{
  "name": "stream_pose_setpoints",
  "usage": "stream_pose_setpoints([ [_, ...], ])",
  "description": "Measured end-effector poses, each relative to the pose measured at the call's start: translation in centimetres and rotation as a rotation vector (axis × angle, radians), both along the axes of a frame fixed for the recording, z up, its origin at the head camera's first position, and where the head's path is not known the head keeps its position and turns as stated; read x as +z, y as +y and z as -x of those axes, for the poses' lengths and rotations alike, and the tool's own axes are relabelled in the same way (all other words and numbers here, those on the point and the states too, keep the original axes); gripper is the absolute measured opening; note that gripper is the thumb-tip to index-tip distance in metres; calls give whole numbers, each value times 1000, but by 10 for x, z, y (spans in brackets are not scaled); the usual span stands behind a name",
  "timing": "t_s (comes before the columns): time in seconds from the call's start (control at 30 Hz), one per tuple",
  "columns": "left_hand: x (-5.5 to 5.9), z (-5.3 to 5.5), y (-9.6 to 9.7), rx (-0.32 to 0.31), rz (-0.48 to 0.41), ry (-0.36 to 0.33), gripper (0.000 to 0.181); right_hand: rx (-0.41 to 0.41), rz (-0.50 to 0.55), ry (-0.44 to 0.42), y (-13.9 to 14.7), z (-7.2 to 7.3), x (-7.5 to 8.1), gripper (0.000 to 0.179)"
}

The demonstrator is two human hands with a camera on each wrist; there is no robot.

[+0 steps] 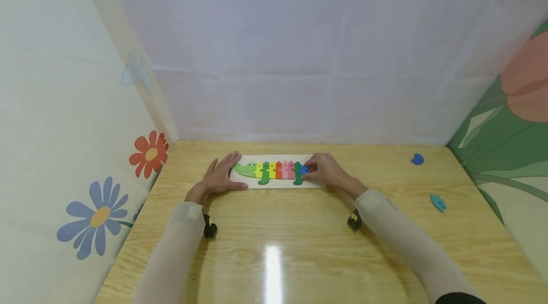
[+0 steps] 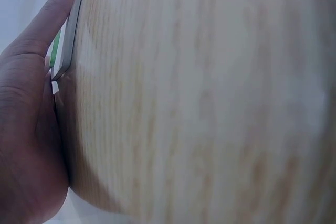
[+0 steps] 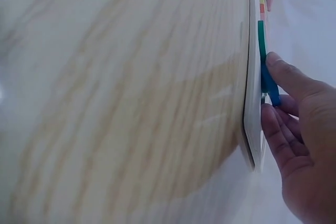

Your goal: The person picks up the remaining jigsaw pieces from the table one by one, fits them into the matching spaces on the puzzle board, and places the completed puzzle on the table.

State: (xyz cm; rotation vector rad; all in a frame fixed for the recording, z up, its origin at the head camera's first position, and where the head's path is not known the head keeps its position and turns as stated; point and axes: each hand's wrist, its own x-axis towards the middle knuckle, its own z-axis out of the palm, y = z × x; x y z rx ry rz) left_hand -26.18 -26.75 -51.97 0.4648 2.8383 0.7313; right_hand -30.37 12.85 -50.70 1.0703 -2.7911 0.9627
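Observation:
A pale wooden puzzle board lies near the back of the table, bearing a crocodile made of coloured pieces. At the crocodile's tail end, my right hand pinches a blue puzzle piece between thumb and fingers. That blue piece stands tilted against the board in the right wrist view, beside a dark green leg piece. Around the board's left end rests my left hand, its fingers spread at the corner and its thumb along the near edge.
To the right on the wooden table lie a dark blue piece and a teal piece. A white cloth hangs behind the table, with flower-printed panels at both sides.

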Motion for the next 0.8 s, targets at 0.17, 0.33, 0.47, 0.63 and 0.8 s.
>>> stream_pose_setpoints([
  [0.17,0,1,0,-2,1,5,119,18,-7,-7,0,0,3,35],
  [0.33,0,0,1,-1,-2,5,119,20,-34,-23,1,2,2,36],
  [0.47,-1,0,1,3,4,3,118,26,-53,-42,1,3,2,38],
  [0.63,-2,0,1,10,6,6,118,27,-88,-51,1,4,3,39],
  [0.8,-1,1,0,6,9,4,118,18,-110,-65,1,4,3,42],
])
